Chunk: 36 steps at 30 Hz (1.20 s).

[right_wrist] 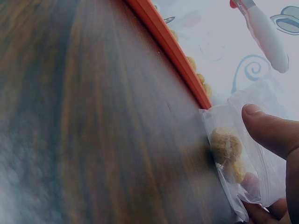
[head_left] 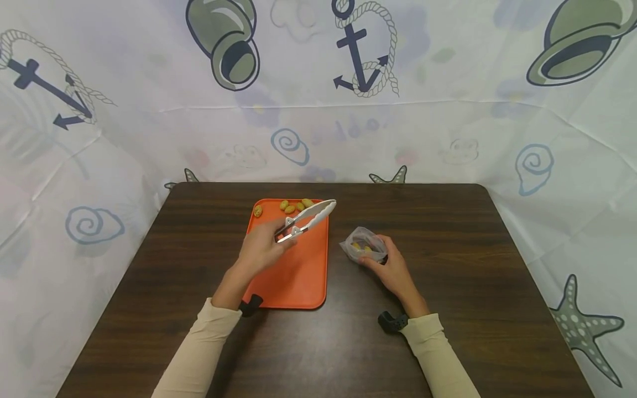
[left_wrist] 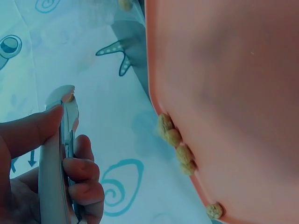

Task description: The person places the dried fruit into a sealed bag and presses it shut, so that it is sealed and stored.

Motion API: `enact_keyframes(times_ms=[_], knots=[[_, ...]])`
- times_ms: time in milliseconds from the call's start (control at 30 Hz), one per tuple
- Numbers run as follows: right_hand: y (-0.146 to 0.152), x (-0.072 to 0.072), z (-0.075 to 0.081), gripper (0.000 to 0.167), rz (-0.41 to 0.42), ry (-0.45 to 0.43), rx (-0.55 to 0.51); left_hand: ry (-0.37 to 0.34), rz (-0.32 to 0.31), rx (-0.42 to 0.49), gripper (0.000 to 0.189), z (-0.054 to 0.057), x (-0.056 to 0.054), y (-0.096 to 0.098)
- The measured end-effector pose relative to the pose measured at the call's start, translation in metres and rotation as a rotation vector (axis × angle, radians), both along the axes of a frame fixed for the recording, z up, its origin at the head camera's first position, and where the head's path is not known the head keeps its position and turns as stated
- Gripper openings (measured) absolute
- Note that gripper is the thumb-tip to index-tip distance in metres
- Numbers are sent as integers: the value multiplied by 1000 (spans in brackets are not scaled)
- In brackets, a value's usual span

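My left hand (head_left: 262, 247) grips a pair of tongs (head_left: 316, 213) above the orange tray (head_left: 298, 271); their white tips point to the right. In the left wrist view a small tan bit shows near the tongs' tips (left_wrist: 69, 97), but whether it is held is unclear. Several lumpy yellow-brown pieces (head_left: 290, 209) lie along the tray's far edge. To the tray's right, my right hand (head_left: 395, 271) holds a clear plastic bag (head_left: 365, 242) with its mouth open. Inside the bag are lumpy pieces (right_wrist: 226, 144) of the same kind; some of its contents are hidden.
The dark wooden table (head_left: 448, 237) carries the tray left of its middle. A white patterned cloth (head_left: 448, 127) hangs behind the table and along its sides. Black wrist devices (head_left: 392, 322) sit on both wrists.
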State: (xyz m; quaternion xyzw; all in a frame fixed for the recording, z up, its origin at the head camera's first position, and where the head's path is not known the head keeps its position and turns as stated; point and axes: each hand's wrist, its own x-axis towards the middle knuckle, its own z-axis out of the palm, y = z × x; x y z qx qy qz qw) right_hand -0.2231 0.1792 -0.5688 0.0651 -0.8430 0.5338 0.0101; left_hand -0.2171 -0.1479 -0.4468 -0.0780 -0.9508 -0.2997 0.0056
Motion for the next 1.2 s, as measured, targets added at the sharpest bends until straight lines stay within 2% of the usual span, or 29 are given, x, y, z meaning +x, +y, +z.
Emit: enact_keyframes(times_ms=[467,700,933,1200], knots=[[0,-1,-2,66,-1,16,-11,18,-76,-5,32,0,5,21],[-1,-2,-4,66,-4,18,-16,64,-112,-33,27,-2,6,31],[0,-1,-3,67,-6,30,-3,77,-156,2,20,-8,8,37],[-1,-1,-2,67,-7,23,-7,70,-192,14,27,-9,10,44]])
